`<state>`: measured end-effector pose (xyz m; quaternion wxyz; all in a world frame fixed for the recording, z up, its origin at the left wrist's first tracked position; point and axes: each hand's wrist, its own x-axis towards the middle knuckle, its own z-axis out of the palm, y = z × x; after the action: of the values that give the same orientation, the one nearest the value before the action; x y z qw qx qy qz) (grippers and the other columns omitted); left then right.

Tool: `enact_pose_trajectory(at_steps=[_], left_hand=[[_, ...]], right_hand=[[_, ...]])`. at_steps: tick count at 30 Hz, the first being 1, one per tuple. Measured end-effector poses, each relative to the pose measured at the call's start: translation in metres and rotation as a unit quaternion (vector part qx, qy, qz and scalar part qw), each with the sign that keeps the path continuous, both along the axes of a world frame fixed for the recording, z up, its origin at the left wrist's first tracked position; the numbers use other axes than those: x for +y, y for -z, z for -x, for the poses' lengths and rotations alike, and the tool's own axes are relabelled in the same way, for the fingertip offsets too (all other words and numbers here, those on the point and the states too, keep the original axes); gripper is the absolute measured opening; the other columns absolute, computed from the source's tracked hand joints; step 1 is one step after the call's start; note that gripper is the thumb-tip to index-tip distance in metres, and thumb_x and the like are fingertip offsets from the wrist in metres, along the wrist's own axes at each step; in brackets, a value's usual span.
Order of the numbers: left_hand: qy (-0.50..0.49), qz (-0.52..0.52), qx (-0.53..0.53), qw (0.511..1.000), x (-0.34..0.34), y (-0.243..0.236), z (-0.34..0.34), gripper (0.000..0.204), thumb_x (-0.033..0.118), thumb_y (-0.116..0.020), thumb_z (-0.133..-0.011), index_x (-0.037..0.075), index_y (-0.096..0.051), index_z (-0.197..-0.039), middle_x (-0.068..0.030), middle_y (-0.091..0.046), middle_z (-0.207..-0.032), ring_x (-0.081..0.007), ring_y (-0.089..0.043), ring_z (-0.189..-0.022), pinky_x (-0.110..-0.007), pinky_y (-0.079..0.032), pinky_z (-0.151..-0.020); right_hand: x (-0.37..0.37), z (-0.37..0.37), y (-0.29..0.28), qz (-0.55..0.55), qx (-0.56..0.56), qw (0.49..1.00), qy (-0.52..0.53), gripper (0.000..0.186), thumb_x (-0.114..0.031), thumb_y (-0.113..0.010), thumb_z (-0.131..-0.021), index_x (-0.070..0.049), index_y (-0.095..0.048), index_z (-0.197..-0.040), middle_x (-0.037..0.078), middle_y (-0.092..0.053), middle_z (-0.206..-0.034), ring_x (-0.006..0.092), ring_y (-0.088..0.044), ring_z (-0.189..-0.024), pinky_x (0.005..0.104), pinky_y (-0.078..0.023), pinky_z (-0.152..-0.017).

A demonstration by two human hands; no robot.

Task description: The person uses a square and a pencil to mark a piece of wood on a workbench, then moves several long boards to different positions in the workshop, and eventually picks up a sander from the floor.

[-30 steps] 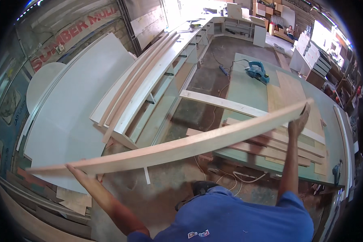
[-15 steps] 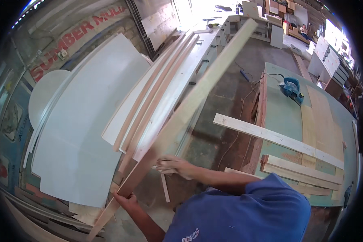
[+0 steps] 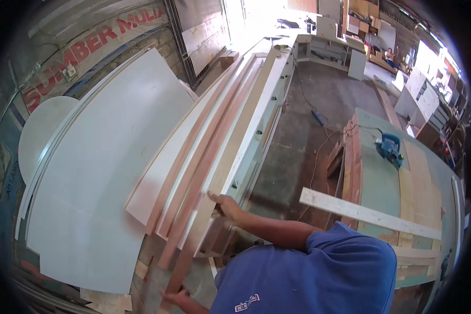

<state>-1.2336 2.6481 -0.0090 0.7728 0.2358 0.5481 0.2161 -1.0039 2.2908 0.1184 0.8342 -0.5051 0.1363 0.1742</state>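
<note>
A long wooden plank (image 3: 238, 131) slants from the far end of a white cabinet run toward my lower left. Near its close end, my left hand (image 3: 179, 299) is closed on the edge, partly blurred. My right hand (image 3: 226, 207) grips the same plank farther up, thumb on top and the other fingers mostly hidden below the edge. Just left of it, several reddish-brown wooden strips (image 3: 210, 141) lie lengthwise on the white cabinet top (image 3: 230, 194).
Large white sheets (image 3: 104, 167) lean at the left wall. To the right, a green-topped workbench (image 3: 374, 183) carries a blue power planer (image 3: 389, 148), a pale board (image 3: 366, 213) jutting past its edge and more boards. A cable (image 3: 315, 157) trails over the floor.
The plank's far end has come down from the air onto the cabinet, beside the strips. Both my hands have moved with it, the left one lower and nearer to me.
</note>
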Motion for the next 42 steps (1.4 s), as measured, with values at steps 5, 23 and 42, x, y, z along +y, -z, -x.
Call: enact_pose_trajectory(at_steps=[5, 23, 42], left_hand=[[0.068, -0.052, 0.163, 0.983, 0.023, 0.030, -0.017, 0.061, 0.052, -0.060, -0.089, 0.003, -0.060, -0.124, -0.0151, -0.064, -0.116, -0.0328, -0.061, -0.105, -0.040, -0.052, -0.088], [0.372, -0.104, 0.211, 0.898, -0.207, 0.077, -0.305, 0.047, 0.035, -0.062, -0.086, 0.002, -0.063, -0.120, -0.0143, -0.066, -0.114, -0.0314, -0.063, -0.104, -0.041, -0.052, -0.090], [0.443, -0.170, 0.315, 0.822, -0.291, 0.080, -0.352, 0.036, 0.017, -0.064, -0.083, 0.002, -0.066, -0.116, -0.0135, -0.068, -0.112, -0.0300, -0.064, -0.104, -0.041, -0.052, -0.091]], right_hand=[[-0.076, -0.131, 0.033, 0.065, 0.007, 0.987, 0.146, 0.049, -0.056, -0.064, -0.096, -0.009, -0.066, -0.082, 0.001, -0.059, -0.070, 0.0149, -0.054, -0.057, 0.0340, -0.043, -0.054], [-0.367, -0.462, 0.149, 0.468, 0.090, 0.862, 0.174, 0.049, -0.035, -0.085, -0.069, 0.004, -0.074, -0.097, 0.023, -0.074, -0.104, 0.0373, -0.072, -0.098, 0.0438, -0.056, -0.086], [-0.418, -0.561, 0.183, 0.584, 0.169, 0.780, 0.149, 0.082, -0.043, -0.075, -0.080, 0.008, -0.043, -0.135, 0.023, -0.063, -0.127, 0.0397, -0.065, -0.117, 0.0480, -0.054, -0.098]])
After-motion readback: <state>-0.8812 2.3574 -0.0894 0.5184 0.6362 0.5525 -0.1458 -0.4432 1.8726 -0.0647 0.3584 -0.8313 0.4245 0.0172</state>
